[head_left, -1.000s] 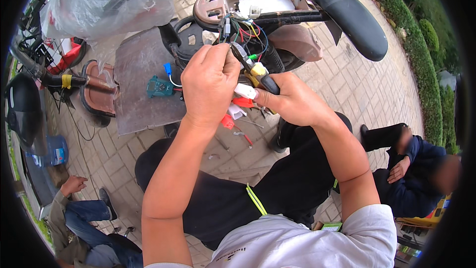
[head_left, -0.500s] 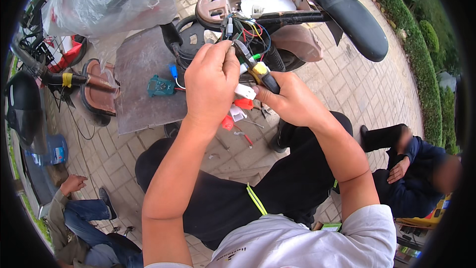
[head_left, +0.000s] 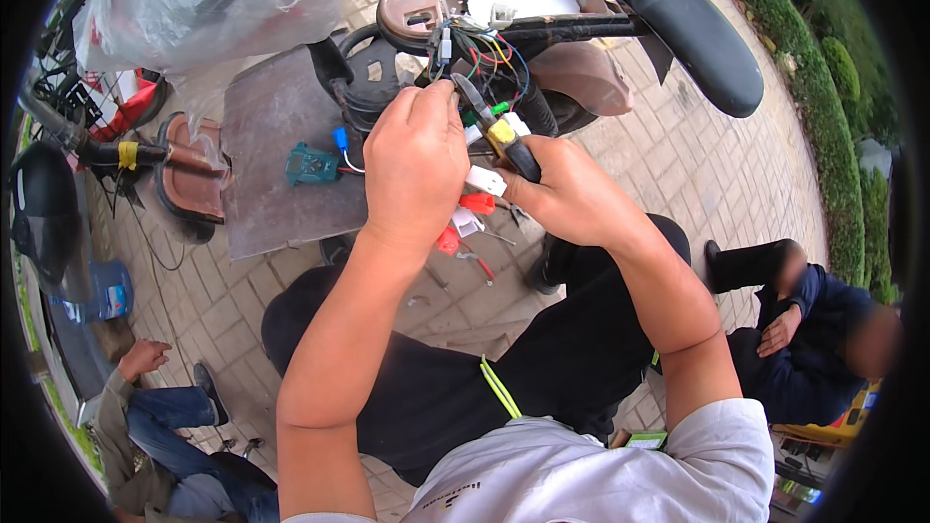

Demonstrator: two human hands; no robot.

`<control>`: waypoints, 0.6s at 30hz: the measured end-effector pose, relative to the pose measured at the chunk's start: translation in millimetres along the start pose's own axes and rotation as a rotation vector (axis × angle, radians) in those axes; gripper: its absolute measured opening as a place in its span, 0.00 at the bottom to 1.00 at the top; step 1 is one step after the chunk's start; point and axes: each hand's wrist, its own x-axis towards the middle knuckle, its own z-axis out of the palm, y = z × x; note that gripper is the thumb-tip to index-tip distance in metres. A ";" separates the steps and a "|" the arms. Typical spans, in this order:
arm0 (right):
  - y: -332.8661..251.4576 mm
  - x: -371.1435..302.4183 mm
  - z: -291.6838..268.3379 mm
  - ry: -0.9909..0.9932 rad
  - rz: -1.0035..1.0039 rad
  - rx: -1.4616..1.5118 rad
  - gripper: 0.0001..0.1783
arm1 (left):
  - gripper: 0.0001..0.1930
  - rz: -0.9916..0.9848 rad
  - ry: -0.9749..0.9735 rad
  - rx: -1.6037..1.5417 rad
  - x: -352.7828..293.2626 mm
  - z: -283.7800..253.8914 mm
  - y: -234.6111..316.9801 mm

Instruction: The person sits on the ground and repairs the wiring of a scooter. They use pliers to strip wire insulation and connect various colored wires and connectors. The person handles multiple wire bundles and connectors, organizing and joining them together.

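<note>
My left hand [head_left: 417,163] is closed in a pinch on a thin wire at the wiring bundle [head_left: 484,53] of a scooter; its fingertips mostly hide that wire. In my right hand [head_left: 573,192] is a pair of pliers [head_left: 504,136] with dark and yellow handles, its jaws right beside the left fingertips. Between the hands hangs a white connector [head_left: 486,181]. Just below it are a red connector [head_left: 478,202], another white piece [head_left: 467,224] and a red piece [head_left: 448,240]. Whether the jaws grip the wire cannot be made out.
A teal multimeter [head_left: 312,165] and a blue connector [head_left: 340,139] lie on a brown board [head_left: 262,203]. The opened scooter body [head_left: 407,2] and black seat [head_left: 678,24] stand ahead. Plastic sheeting [head_left: 213,0] is at far left. One person [head_left: 814,329] sits at right, another [head_left: 165,436] at lower left.
The pliers and both hands have shifted only slightly, staying together at the wiring. The scooter sits a little further left and higher in view.
</note>
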 end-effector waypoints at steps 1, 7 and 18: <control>-0.1 -0.1 0.7 0.003 0.009 0.005 0.17 | 0.07 0.001 0.001 0.004 -0.1 0.5 0.1; -5.3 -1.9 3.5 0.025 0.007 0.020 0.16 | 0.06 0.003 0.012 -0.003 1.0 -1.3 -0.5; 5.0 1.8 16.6 0.090 0.022 0.053 0.15 | 0.05 -0.018 0.019 -0.063 2.0 -4.6 0.8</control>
